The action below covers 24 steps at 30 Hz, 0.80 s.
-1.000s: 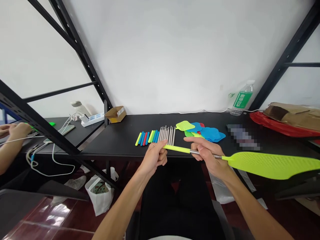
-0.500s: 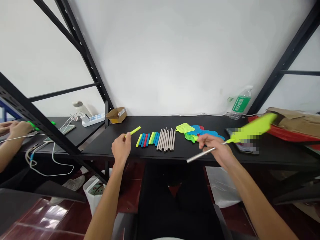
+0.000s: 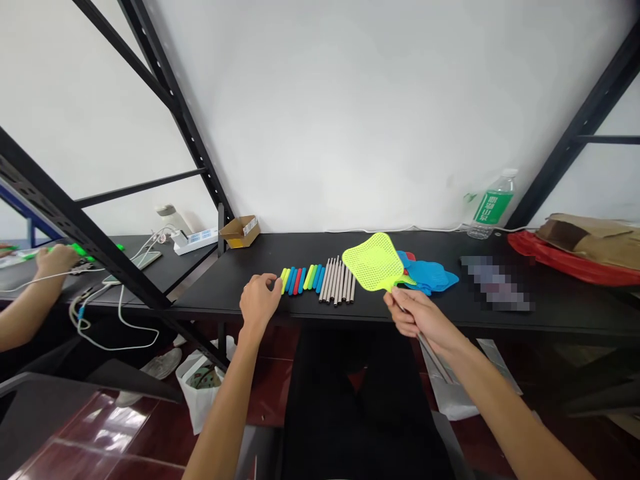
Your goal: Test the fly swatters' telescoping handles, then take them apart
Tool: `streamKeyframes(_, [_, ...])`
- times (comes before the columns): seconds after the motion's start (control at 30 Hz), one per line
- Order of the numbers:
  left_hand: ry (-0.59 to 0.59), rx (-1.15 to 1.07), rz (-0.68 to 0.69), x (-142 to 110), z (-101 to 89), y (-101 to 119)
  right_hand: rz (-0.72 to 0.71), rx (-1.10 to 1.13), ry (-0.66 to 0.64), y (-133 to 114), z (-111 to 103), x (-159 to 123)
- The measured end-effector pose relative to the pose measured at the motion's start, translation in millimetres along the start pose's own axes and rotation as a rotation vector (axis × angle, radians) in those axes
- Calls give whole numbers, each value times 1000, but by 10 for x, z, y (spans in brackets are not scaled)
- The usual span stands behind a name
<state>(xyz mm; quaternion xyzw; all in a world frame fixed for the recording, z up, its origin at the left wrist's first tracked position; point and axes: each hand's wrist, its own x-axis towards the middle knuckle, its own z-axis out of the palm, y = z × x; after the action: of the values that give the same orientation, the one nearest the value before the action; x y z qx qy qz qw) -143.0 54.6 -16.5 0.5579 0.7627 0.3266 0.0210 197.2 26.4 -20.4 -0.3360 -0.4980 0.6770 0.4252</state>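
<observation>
My right hand (image 3: 415, 313) is closed round the metal rod (image 3: 434, 352) of a fly swatter. Its yellow-green mesh head (image 3: 373, 261) points up and left, over the black table (image 3: 380, 303). The bare end of the rod runs back along my forearm. My left hand (image 3: 260, 300) is curled at the left end of a row of coloured handle grips (image 3: 303, 278), its fingertips pinched on the leftmost yellow-green grip (image 3: 283, 281). A row of bare metal rods (image 3: 337, 281) lies right of the grips, and a pile of blue swatter heads (image 3: 431, 275) lies beyond my right hand.
A water bottle (image 3: 493, 203) stands at the back right, beside a red bag under brown paper (image 3: 575, 250). A small cardboard box (image 3: 241, 230) and a power strip (image 3: 197, 239) sit at the back left. Another person's arm (image 3: 30, 293) works at the far left. A white bag (image 3: 203, 387) is on the floor.
The grip came off the swatter's rod. My left hand carried it left and down to the end of the grip row. My right hand swung the swatter head from the right to up-left.
</observation>
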Motion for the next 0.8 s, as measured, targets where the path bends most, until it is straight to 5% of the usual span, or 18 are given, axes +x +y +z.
streamKeyframes(0.07, [-187,-295,118,-109,-48,207,97,230,-150,35,157,-18])
streamKeyframes(0.2, [-1024,-1065,337,-564,57,724,259,546,-388,131,455,-46])
streamKeyframes(0.27, [-1125,-1330,293,-812,172,933,273,594,-416,165,551,-56])
streamKeyframes(0.43, [-901,-1672,-79,-1135,335,1202,140,482,-257,190,706,-66])
streamKeyframes(0.57, [-637,-1742,-344,-1001,277,1175,-7,257,-151,274,755,-51])
streamKeyframes(0.7, [-168,-1757,-346,-674,163,950,-7,69,52,327,535,178])
streamKeyframes(0.8, [-125,-1585,-246,-559,135,842,-51,-20,290,299,257,611])
